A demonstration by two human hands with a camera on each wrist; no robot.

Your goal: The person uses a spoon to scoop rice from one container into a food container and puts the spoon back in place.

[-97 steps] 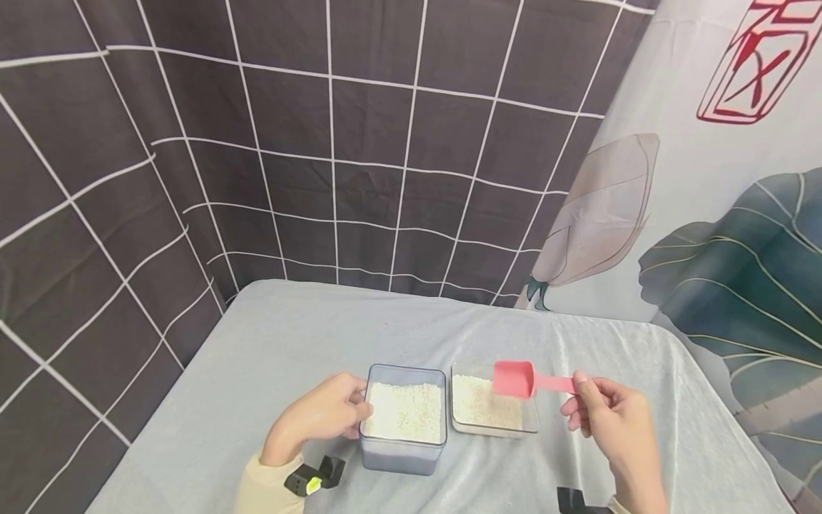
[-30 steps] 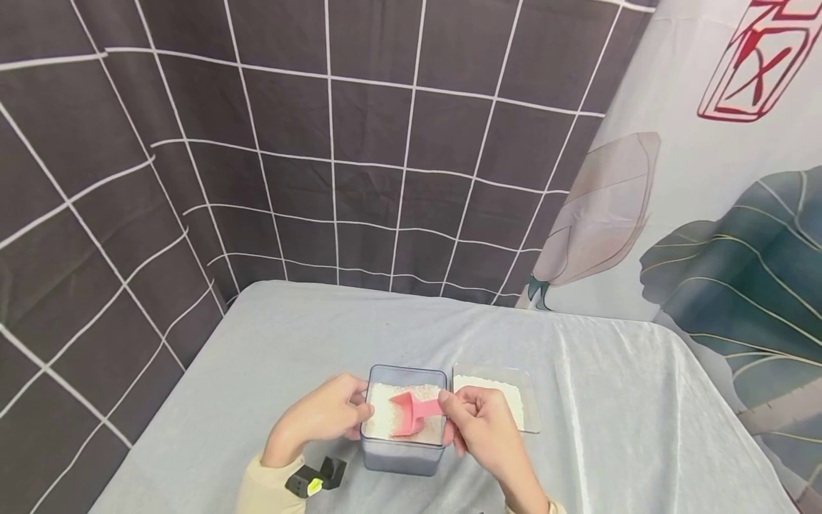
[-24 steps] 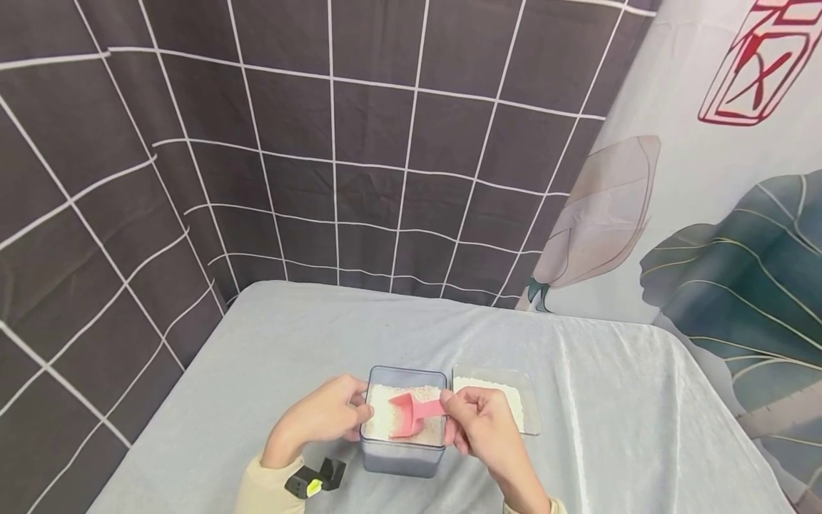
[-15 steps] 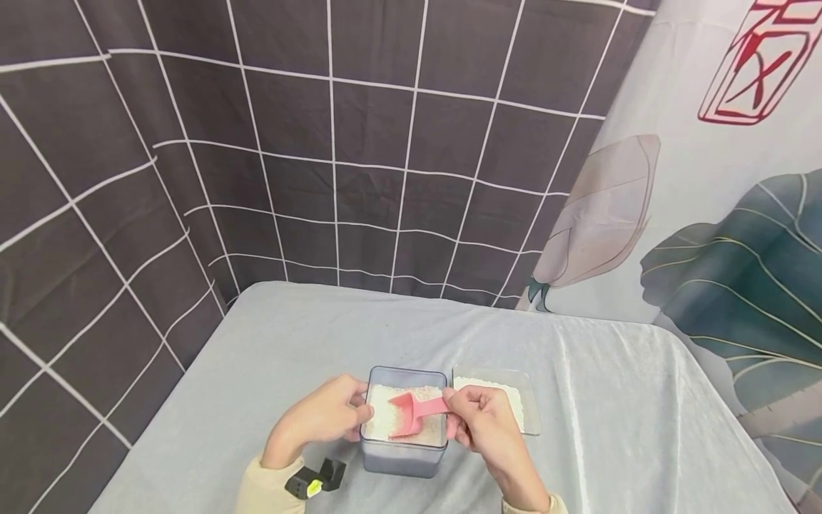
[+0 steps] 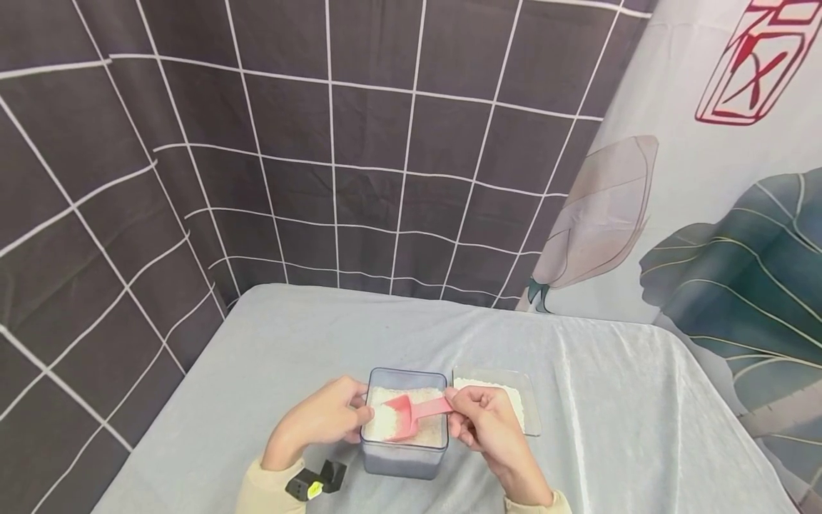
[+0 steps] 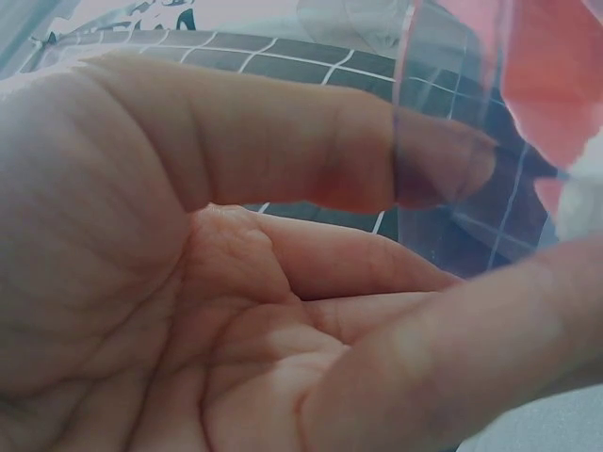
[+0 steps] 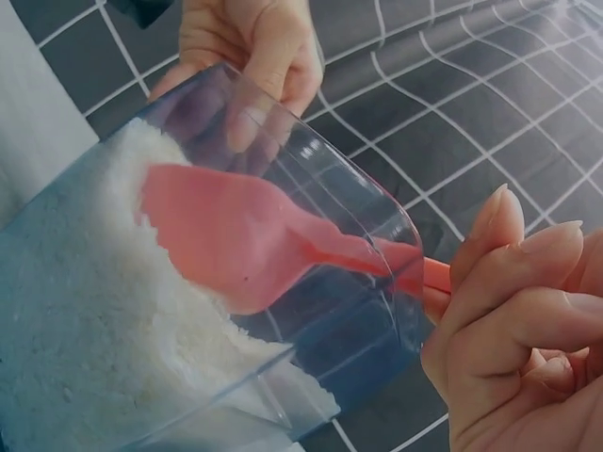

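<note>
A translucent blue box (image 5: 405, 464) filled with white rice (image 7: 85, 282) stands on the cloth. My left hand (image 5: 328, 412) grips its left wall, thumb at the rim; in the left wrist view, a finger (image 6: 443, 165) shows through the plastic. My right hand (image 5: 491, 421) pinches the end of the pink scoop's handle, beside the box's right rim. The scoop (image 5: 403, 417) lies inside the box with its mouth to the left, its bowl partly sunk in the rice; the right wrist view shows its underside (image 7: 226, 235) through the wall.
Right of the blue box stands a shallow clear container (image 5: 531, 407) holding rice, partly hidden behind my right hand. A light blue cloth (image 5: 308, 328) covers the table. Dark gridded curtain (image 5: 372, 193) hangs behind, with a printed white curtain (image 5: 597, 207) at right.
The scoop has gone from above the shallow container leftward into the blue box with my right hand. Over the last half second it tips slightly, with rice at its mouth. My left hand stays put.
</note>
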